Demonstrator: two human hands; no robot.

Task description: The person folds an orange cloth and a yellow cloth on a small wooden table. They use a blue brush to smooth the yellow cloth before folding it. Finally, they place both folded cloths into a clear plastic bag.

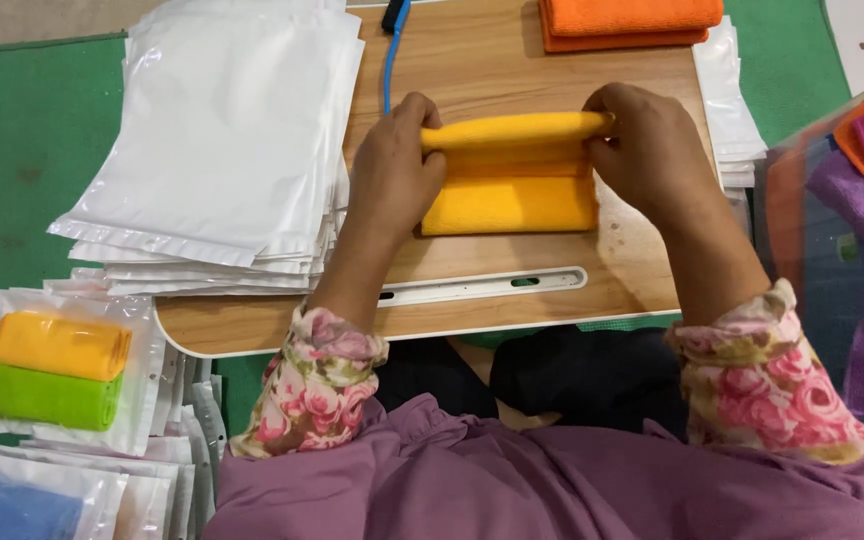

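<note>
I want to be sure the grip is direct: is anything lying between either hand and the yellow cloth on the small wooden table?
Nothing visible. The left hand and the right hand each grip an end of the yellow cloth directly, at its rolled far edge. The white bags lie off to the left, apart from it.

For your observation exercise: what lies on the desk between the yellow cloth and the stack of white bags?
The left hand, gripping the yellow cloth; beyond it the white bags begin, head view.
</note>
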